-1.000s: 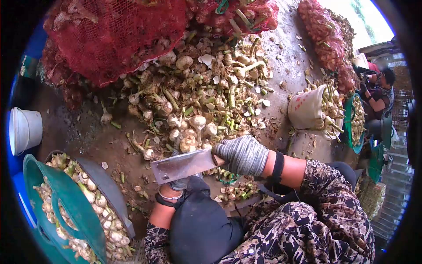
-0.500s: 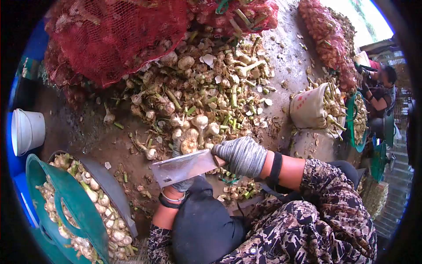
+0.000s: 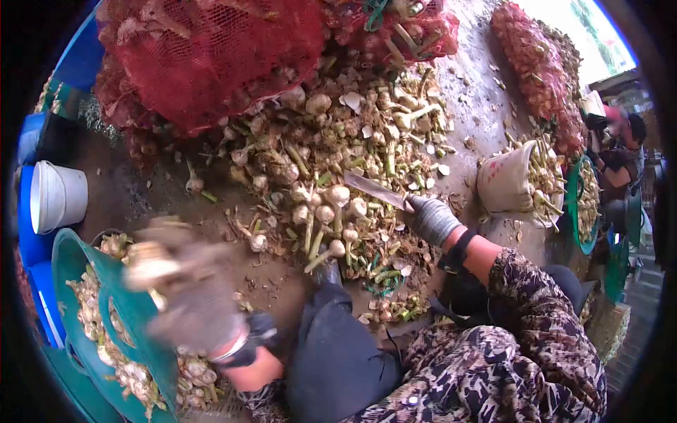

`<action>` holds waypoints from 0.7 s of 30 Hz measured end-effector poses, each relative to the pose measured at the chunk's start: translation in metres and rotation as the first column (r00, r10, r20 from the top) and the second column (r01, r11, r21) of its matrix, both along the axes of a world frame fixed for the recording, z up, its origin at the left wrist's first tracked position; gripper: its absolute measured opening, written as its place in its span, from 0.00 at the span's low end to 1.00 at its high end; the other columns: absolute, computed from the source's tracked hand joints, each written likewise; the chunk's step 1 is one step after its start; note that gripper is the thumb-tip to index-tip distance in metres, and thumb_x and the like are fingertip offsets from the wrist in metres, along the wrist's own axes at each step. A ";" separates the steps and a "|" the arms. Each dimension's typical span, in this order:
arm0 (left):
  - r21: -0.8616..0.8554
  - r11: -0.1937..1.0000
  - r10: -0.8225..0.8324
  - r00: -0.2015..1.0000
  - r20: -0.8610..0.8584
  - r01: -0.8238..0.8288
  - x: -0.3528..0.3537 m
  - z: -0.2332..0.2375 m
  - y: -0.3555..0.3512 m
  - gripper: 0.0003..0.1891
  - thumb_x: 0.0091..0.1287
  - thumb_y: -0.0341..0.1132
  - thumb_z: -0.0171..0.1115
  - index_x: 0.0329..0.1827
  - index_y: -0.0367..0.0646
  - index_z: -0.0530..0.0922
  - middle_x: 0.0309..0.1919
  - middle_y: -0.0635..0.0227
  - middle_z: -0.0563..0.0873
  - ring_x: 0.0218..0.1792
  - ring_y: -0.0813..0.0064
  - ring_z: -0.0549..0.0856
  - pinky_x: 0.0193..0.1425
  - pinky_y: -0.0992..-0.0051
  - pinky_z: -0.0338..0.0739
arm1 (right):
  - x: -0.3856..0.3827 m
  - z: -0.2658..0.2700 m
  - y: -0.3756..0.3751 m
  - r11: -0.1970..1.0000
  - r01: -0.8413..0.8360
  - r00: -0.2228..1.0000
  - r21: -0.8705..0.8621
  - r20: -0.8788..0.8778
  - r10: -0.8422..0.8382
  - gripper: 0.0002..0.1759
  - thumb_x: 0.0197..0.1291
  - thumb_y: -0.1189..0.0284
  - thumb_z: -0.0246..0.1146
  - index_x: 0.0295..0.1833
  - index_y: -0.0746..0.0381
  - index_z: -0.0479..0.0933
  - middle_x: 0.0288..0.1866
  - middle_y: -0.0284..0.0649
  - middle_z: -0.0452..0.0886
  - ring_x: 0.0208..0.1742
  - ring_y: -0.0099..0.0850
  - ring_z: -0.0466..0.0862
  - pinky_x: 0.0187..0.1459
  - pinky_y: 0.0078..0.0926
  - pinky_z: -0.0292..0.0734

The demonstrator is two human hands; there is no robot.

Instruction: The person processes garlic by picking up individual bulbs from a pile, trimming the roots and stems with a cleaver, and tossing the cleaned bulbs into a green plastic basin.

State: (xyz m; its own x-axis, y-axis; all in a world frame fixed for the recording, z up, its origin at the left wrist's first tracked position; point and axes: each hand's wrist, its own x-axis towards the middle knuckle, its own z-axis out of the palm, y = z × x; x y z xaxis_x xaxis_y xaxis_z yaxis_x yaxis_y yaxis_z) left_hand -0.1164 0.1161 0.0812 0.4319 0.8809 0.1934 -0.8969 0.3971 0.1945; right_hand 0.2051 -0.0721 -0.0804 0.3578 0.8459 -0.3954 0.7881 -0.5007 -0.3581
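Observation:
My right hand (image 3: 434, 218), in a grey knitted glove, grips a cleaver (image 3: 377, 189) by its wooden handle. Its blade lies edge-on over the garlic pile (image 3: 338, 141). Smeared by motion, my left hand (image 3: 194, 299) is at the green tub (image 3: 137, 317) on the left. A pale, blurred garlic bulb (image 3: 151, 266) shows at its fingers, which look closed around it. Garlic bulbs (image 3: 130, 374) with trimmed stems fill the tub. Several bulbs with longer stems (image 3: 324, 213) lie on the ground before my knees.
Red mesh sacks of garlic (image 3: 211, 63) stand behind the pile. A white bucket (image 3: 60, 197) is at the left. On the right are a white sack (image 3: 504, 180) of stems, another green tub (image 3: 585, 204) and a person (image 3: 620, 155) at work.
My left hand has swung from beneath the cleaver, left to the green tub, with a bulb. My right hand has moved the cleaver right and away from me, turning its blade edge-on.

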 end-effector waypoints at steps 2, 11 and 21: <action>0.254 0.950 0.217 0.970 -0.113 -0.183 -0.036 0.035 0.010 0.39 0.58 0.34 0.69 0.74 0.42 0.63 0.70 0.57 0.68 0.65 0.57 0.74 0.76 0.55 0.61 | -0.013 0.011 0.011 1.000 0.003 0.999 0.015 -0.046 -0.002 0.18 0.62 0.54 0.64 0.43 0.59 0.77 0.32 0.52 0.83 0.35 0.53 0.84 0.37 0.45 0.77; 0.059 0.554 0.780 -0.493 -0.385 0.830 -0.070 -0.215 0.039 0.41 0.57 0.45 0.67 0.77 0.53 0.63 0.75 0.59 0.65 0.76 0.57 0.61 0.81 0.58 0.48 | -0.043 0.019 0.012 0.995 -0.099 0.985 0.018 -0.143 0.100 0.17 0.59 0.55 0.67 0.43 0.57 0.77 0.30 0.51 0.82 0.35 0.54 0.83 0.36 0.46 0.77; -0.102 0.661 0.576 -0.590 -0.566 0.743 -0.034 -0.258 0.041 0.23 0.57 0.42 0.71 0.56 0.47 0.79 0.60 0.58 0.80 0.58 0.60 0.80 0.62 0.57 0.77 | -0.069 0.018 0.026 0.969 -0.215 0.957 0.125 -0.172 0.235 0.11 0.57 0.63 0.67 0.41 0.55 0.77 0.28 0.48 0.81 0.31 0.49 0.84 0.33 0.44 0.77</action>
State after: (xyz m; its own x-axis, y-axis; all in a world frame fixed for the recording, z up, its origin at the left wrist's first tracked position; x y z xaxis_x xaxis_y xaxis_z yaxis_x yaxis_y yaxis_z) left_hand -0.1505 0.1575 -0.1773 0.4611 0.7382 -0.4924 0.8855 -0.3475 0.3083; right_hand 0.1366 -0.0462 -0.0625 0.0830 0.9360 -0.3420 0.7915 -0.2704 -0.5480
